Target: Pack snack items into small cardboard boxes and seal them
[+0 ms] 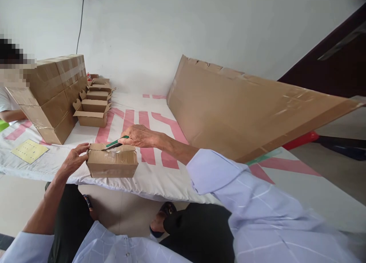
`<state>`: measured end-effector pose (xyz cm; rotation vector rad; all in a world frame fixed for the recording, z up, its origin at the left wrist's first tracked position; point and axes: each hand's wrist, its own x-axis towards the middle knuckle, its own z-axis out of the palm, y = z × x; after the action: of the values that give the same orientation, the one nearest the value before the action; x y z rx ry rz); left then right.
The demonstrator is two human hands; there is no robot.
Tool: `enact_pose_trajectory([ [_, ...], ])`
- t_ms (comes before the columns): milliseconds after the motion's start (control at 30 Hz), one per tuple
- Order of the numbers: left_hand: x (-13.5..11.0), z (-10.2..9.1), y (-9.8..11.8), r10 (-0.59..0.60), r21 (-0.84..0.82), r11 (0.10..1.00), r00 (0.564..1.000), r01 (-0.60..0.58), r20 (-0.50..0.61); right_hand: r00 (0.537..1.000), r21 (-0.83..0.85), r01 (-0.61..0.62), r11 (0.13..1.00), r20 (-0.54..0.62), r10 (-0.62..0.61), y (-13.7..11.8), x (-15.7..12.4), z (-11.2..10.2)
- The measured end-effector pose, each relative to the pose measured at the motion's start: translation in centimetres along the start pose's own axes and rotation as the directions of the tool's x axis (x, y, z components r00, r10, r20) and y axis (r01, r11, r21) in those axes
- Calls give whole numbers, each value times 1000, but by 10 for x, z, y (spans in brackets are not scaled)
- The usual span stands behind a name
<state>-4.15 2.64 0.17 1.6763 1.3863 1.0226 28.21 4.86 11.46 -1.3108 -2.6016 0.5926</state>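
In front of me, at the near edge of the covered table, sits a small cardboard box (112, 167) with clear tape on its top. My right hand (136, 135) grips a green utility knife (114, 143), its blade end lowered onto the box's top near the left side. Against the box's upper left corner rests my left hand (74, 156), fingers closed on that edge and steadying it. Whether the blade has gone into the tape is too small to tell.
Several opened small boxes (92, 113) stand in a row beside stacked taped cartons (54, 91). A large cardboard sheet (246, 110) leans at the right. A yellow card (29, 151) lies on the left, where another person's arm (13, 115) shows.
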Motion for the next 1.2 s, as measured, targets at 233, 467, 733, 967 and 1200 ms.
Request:
enact_pose_trajectory([
  [233, 2, 2, 3, 50, 32, 998, 993, -54, 109, 999, 18, 30, 999, 16, -30, -6, 1, 20],
  [467, 2, -1, 5, 78, 152, 984, 989, -97, 129, 995, 30, -92, 995, 35, 91, -22, -3, 7],
  [733, 8, 0, -1, 72, 105, 990, 984, -90, 165, 983, -38, -159, 987, 84, 161, -42, 8, 2],
  [967, 9, 1, 1, 44, 131, 989, 985, -66, 167, 988, -79, -139, 987, 64, 144, -37, -11, -4],
  [1200, 5, 5, 8, 68, 117, 989, 977, -93, 204, 991, -55, -129, 990, 30, 131, -9, -32, 3],
])
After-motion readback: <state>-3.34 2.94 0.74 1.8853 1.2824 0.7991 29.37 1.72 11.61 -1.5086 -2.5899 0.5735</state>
